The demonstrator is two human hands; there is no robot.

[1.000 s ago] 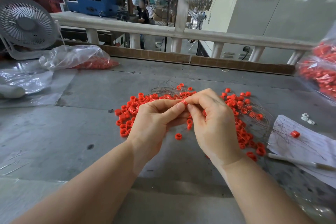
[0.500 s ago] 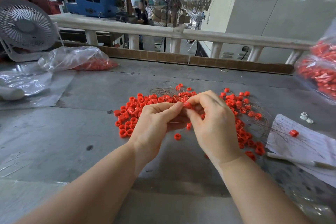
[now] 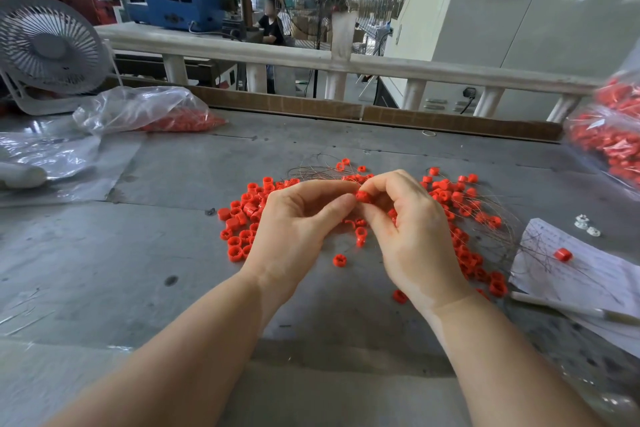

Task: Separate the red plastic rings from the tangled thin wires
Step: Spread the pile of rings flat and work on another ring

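Fingers (image 3: 341, 202) of both hands pinch one red ring (image 3: 363, 197) mid-table

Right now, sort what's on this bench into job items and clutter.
Job: red ring pinched between left hand and right hand; loose rings; thin wires.
Clutter: desk fan; clear bag; paper sheet; pen.

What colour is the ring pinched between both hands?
Red ring, seen clearly in the head view.
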